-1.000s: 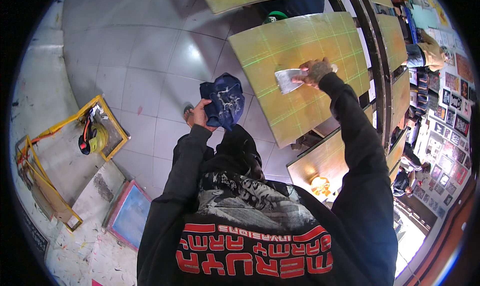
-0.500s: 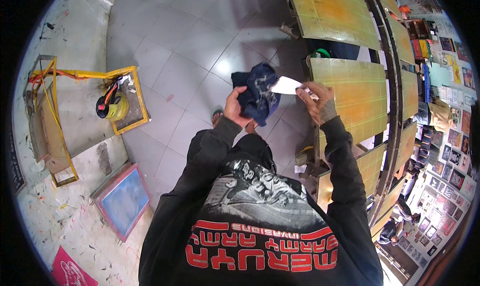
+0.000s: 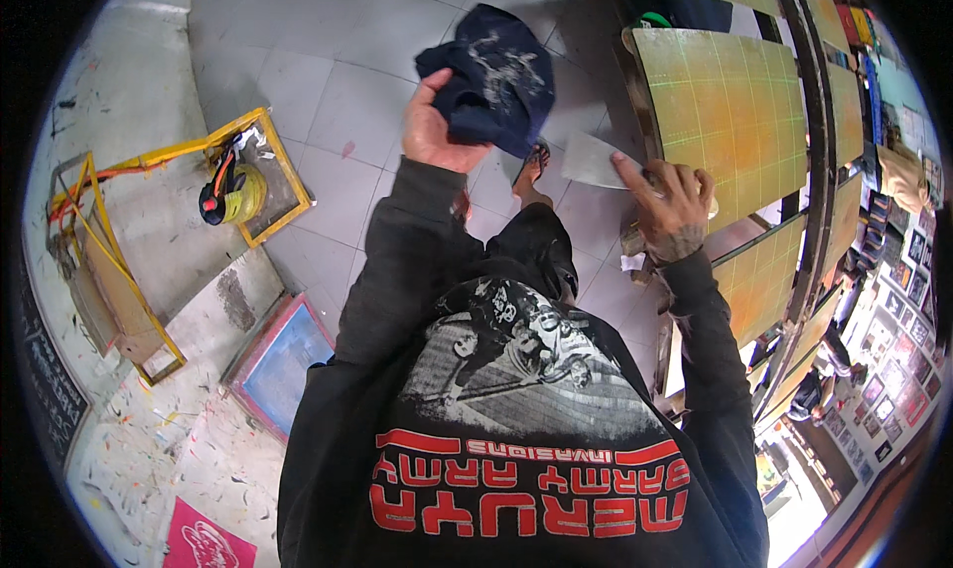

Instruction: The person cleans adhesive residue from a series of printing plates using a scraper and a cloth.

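A bunched navy cloth [image 3: 501,76] with whitish smears is gripped at its left edge by my left hand [image 3: 437,131], thumb on top and the other fingers partly hidden under it. In my right hand [image 3: 670,206] is a pale, thin, flat scraper [image 3: 593,159], its wide end pointing left toward the cloth. My index finger presses along the scraper, and a bit of something light shows by the right side of the hand. Cloth and scraper are apart, both held above the tiled floor.
Yellow-orange boards [image 3: 725,121] stand in a row close on my right. To the left, a yellow metal frame [image 3: 288,206] holds a yellow-and-black roll-like item [image 3: 238,196]. A framed blue screen [image 3: 283,359] leans at lower left. My sandalled foot [image 3: 533,166] is on the floor tiles [image 3: 357,101].
The cloth in my left hand has moved up and away from the scraper, which was against it before. My right hand has shifted right and slightly down. My body has moved forward with a step.
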{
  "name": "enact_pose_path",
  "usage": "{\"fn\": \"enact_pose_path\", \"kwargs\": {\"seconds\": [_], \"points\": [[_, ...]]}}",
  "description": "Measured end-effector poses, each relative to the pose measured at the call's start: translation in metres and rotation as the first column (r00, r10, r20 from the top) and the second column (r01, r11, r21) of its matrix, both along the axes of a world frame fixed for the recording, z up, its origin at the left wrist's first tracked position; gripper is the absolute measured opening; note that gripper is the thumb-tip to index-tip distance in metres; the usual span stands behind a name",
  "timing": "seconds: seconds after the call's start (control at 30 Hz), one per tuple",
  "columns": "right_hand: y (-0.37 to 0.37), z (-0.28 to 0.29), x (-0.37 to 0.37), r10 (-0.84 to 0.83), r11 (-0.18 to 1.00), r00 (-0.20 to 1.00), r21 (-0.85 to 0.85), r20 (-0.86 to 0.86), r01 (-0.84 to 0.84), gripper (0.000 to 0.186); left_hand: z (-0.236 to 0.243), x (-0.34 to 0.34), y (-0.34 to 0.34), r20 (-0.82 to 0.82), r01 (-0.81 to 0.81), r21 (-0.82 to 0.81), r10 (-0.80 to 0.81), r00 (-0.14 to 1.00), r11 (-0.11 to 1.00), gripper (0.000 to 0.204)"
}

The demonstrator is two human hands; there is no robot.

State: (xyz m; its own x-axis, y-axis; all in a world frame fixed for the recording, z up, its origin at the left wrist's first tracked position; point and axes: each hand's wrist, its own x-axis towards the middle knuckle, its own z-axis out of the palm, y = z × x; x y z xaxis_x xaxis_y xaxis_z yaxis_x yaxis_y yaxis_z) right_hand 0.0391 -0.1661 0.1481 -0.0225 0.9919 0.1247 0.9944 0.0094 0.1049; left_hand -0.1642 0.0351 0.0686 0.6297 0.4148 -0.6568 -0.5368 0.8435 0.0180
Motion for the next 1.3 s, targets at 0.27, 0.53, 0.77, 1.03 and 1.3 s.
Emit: {"fn": "enact_pose_path", "kwargs": {"seconds": [0.27,0.53,0.77,1.03,1.3], "points": [[-0.080,0.007,0.118,-0.420,0.888,0.808,-0.003,-0.413,0.460,0.021,-0.013,-0.018,0.018,-0.140,-0.036,0.148,0.057,0.989,0.988,0.036],[-0.113,0.029,0.194,-0.690,0.624,0.362,-0.262,-0.627,0.736,0.036,-0.031,-0.023,0.000,-0.197,-0.115,0.135,0.141,0.970,0.984,0.035],[-0.119,0.025,0.236,-0.741,0.630,0.337,-0.429,-0.581,0.647,0.034,-0.021,-0.002,-0.012,-0.299,-0.254,0.032,0.252,0.920,0.967,0.042],[-0.174,0.002,0.358,-0.624,0.691,0.242,-0.379,-0.744,0.616,0.040,-0.036,0.015,-0.041,-0.084,-0.325,0.186,0.344,0.935,0.927,0.041],[-0.181,-0.001,0.481,-0.795,0.604,0.539,-0.451,-0.279,0.658,0.056,-0.026,0.078,-0.093,-0.103,-0.211,0.126,0.225,0.969,0.969,0.043]]}}
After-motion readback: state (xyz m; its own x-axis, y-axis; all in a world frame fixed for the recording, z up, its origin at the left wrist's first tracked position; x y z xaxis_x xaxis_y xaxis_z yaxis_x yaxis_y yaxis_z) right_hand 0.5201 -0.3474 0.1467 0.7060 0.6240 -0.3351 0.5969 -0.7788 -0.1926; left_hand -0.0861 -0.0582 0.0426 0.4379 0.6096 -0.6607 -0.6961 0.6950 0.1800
